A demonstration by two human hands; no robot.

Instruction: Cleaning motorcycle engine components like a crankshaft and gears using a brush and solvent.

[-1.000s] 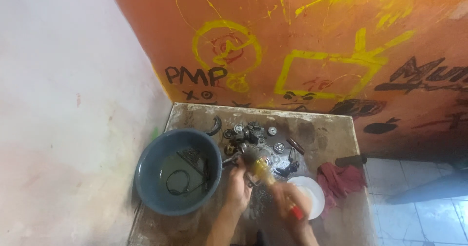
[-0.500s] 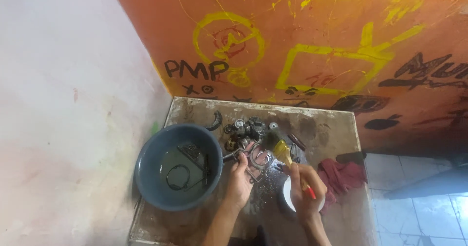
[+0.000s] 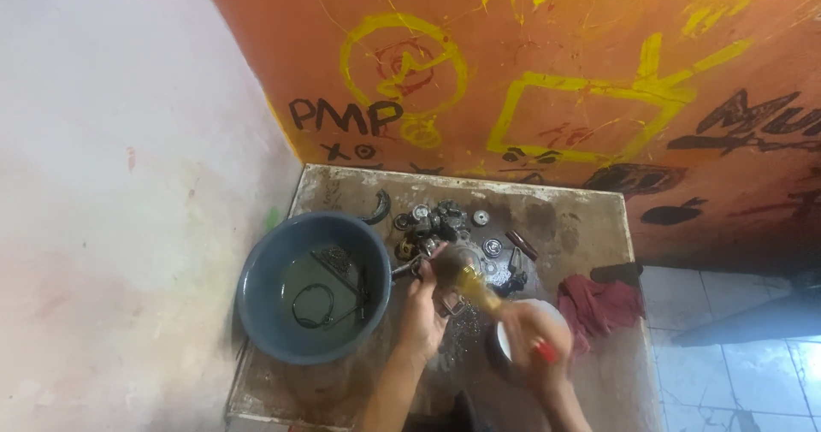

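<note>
Head view: a stained concrete bench [image 3: 564, 218] carries a dark blue basin [image 3: 256, 312] at nine o'clock of the hands. Red rag [image 3: 599, 305] at three o'clock. Left hand [image 3: 423, 308] closes around a small metal part [image 3: 449, 265]. Right hand [image 3: 534, 342], blurred, grips a red-handled brush [image 3: 487, 293] touching it.

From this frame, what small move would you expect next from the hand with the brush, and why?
Probably another short brush stroke across the metal part. The left hand holds that part up over the table, the right hand is blurred and points the brush with its bristles at the part, and the basin of liquid sits just beside them.
</note>
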